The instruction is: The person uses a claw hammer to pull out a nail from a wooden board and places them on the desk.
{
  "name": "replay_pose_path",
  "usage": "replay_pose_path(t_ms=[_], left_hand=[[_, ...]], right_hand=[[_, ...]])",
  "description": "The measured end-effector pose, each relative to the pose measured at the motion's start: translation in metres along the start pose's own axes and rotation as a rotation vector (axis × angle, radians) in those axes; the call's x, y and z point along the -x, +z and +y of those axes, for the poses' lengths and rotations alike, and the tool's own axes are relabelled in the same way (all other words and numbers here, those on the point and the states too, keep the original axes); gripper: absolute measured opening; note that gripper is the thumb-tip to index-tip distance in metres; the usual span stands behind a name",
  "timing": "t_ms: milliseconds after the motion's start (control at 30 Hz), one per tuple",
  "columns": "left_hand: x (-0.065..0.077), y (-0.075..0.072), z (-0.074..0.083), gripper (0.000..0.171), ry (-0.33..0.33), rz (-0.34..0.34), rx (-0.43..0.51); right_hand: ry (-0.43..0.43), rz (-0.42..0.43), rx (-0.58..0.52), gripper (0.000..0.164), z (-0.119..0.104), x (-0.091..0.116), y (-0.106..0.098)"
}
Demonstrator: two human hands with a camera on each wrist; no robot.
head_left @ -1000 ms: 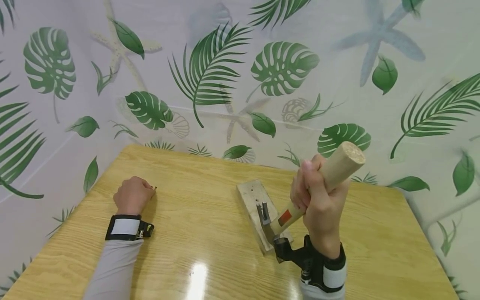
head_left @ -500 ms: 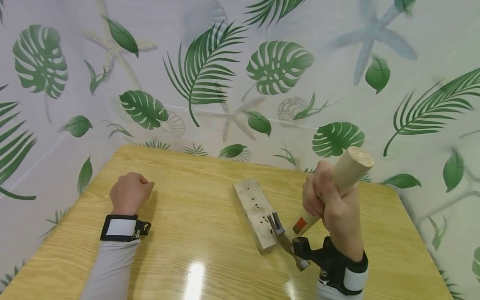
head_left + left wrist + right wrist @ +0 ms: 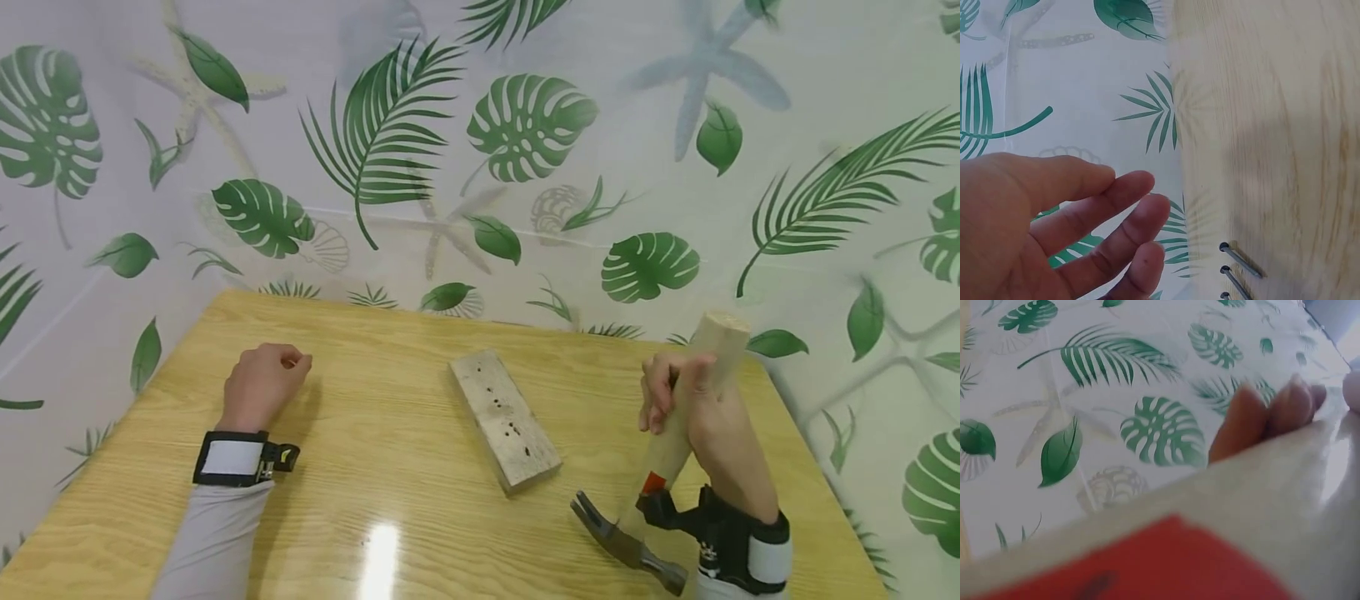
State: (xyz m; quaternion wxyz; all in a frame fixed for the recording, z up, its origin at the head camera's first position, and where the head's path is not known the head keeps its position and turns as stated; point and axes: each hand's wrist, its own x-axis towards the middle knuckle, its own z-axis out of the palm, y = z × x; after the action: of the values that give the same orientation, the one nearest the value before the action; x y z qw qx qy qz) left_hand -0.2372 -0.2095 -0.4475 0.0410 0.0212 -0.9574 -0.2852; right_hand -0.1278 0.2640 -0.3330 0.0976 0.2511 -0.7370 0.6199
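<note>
My right hand [image 3: 697, 408] holds a claw hammer by its thick wooden handle [image 3: 671, 442], the fingers loosely bent round it. The hammer's metal head [image 3: 628, 546] hangs low at the front right, claw to the left. In the right wrist view the pale handle [image 3: 1272, 481] with a red label [image 3: 1166, 562] covers much of the lower frame. My left hand [image 3: 262, 383] is over the table's left side, fingers [image 3: 1138, 219] loosely bent with nothing held. Beside it, in the left wrist view, several nails [image 3: 1242, 261] lie on the wood. A pale wooden block [image 3: 504, 421] with several dark holes lies mid-table.
The yellow wood-grain table [image 3: 382, 400] meets a white leaf-print sheet [image 3: 420, 150] at the back. Bare tabletop separates my left hand from the block. A black strap [image 3: 232, 458] sits on each wrist.
The hammer has moved right and toward me, from over the block to beside it, uncovering the block's top. My left hand has barely moved. The view has turned slightly right.
</note>
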Motion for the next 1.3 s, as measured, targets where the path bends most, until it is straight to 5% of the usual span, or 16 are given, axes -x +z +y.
replay_pose_path(t_ms=[133, 267, 433, 567, 667, 1067, 1300], left_hand=[[0.0, 0.0, 0.0, 0.034, 0.017, -0.002, 0.004], [0.0, 0.0, 0.001, 0.034, 0.031, -0.013, 0.01], [-0.001, 0.002, 0.002, 0.034, 0.047, -0.023, -0.005], [-0.002, 0.003, 0.006, 0.033, 0.056, -0.042, -0.01], [-0.002, 0.006, 0.007, 0.032, 0.076, -0.05, -0.01], [-0.001, 0.02, 0.017, 0.028, 0.1, -0.092, -0.035], [-0.004, 0.021, 0.021, 0.026, 0.122, -0.089, -0.034]], right_hand=[[0.093, -0.065, 0.0, 0.064, 0.012, -0.002, -0.013], [0.073, -0.113, -0.136, 0.062, 0.03, -0.003, -0.022], [0.101, 0.004, -0.203, 0.051, 0.04, -0.002, -0.029], [0.182, 0.21, -0.055, 0.035, 0.049, -0.005, -0.03], [0.263, 0.268, 0.014, 0.029, 0.068, -0.009, -0.031], [0.756, 0.072, 0.342, 0.06, 0.146, -0.008, -0.033], [0.844, -0.013, 0.486, 0.051, 0.166, -0.001, -0.035]])
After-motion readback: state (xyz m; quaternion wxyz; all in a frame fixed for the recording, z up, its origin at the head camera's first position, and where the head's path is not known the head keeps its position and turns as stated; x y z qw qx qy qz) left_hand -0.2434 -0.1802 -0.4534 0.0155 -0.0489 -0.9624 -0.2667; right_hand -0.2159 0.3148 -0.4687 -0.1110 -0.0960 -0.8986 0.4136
